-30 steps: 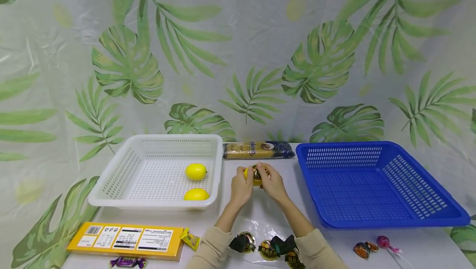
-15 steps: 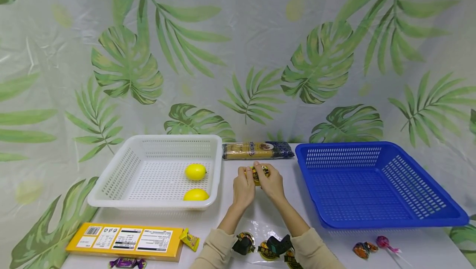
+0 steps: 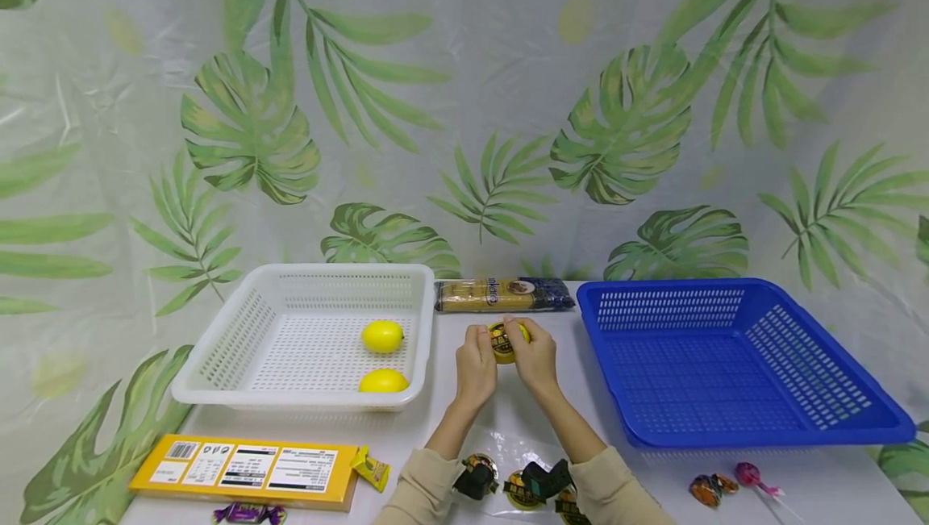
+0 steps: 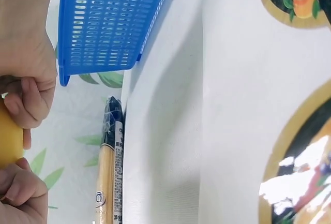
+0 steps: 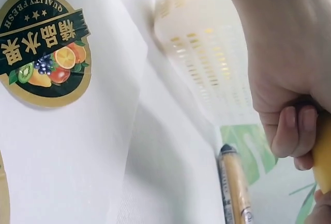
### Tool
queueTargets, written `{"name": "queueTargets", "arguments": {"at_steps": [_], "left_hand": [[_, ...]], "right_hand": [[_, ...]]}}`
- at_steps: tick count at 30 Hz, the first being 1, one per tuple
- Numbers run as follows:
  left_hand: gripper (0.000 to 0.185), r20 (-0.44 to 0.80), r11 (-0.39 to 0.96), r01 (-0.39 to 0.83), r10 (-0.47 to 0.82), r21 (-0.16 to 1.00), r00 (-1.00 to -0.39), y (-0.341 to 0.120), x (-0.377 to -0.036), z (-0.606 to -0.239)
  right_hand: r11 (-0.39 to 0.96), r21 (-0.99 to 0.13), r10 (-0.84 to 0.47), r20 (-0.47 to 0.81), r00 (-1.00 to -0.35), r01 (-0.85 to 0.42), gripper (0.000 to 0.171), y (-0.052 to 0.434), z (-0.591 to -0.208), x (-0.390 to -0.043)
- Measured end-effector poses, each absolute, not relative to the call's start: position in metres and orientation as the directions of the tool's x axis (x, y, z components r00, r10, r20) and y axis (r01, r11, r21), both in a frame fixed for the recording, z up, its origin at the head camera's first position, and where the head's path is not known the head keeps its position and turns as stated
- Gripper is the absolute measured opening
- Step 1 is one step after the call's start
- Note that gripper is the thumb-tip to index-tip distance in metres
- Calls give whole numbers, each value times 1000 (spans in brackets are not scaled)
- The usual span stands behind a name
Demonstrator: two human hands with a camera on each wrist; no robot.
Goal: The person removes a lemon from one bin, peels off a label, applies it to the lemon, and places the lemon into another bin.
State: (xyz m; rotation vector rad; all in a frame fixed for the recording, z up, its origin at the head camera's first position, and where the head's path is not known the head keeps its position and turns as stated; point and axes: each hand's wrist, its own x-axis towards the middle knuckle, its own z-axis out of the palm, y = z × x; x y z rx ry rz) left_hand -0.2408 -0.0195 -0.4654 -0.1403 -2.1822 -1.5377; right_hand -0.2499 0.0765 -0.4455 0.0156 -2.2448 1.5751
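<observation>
Centrally, we record one smooth yellow lemon-like fruit (image 4: 10, 136), round black-and-gold sticker (image 3: 500, 340) on it: left hand (image 3: 476, 368) gripping at nine o'clock, right hand (image 3: 536, 360) gripping at three, neither nearer; long axis hidden.

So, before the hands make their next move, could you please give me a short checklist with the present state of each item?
1. Yellow fruit held securely: ok; left hand and right hand both grip it.
2. Label against the fruit: ok; it shows between the thumbs.
3. Label edges fully pressed down: cannot tell; the hands cover part of it.
4. Hands away from both baskets: ok; they are between the white basket and blue basket.
5. Room in the white basket: ok; two lemons sit toward its right side.
6. Spare labels available: ok; several lie on the table.
</observation>
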Motion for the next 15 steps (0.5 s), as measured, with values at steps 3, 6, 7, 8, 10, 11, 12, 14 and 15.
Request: {"name": "queueTargets", "arguments": {"at_steps": [3,6,7,8,10,11,12,14,15], "left_hand": [[29,409,345,332,-178,878,-895,-20,-240,-465],[28,377,316,311,-172,896,-910,-20,-240,-465],[28,363,305,301,-169,903,-916,-20,-239,-465],[28,349,292,292,-166,911,-922,-20,-239,-465],[30,324,271,275,-157,922,-933,-21,-239,-464],[32,316,270,268,-153,925,-936,-21,-239,-464],[34,311,272,263,-149,926,-939,-21,-239,-464],[37,304,281,255,-145,925,-942,-21,-239,-462],[39,298,287,249,-145,925,-943,-21,-239,-462]], "right_hand": [[348,-901,214,346,-914,-260,30,79,-445,-249],[329,-904,199,349,-916,-273,32,82,-444,-248],[320,-907,192,345,-919,-274,32,82,-444,-247],[315,-910,184,339,-923,-271,33,83,-445,-247],[309,-912,168,331,-929,-269,34,84,-445,-247],[305,-914,162,327,-931,-268,35,85,-446,-247],[306,-913,159,329,-931,-270,35,85,-446,-247],[310,-911,160,333,-929,-273,36,85,-447,-247],[313,-908,164,339,-926,-277,36,85,-448,-247]]}}
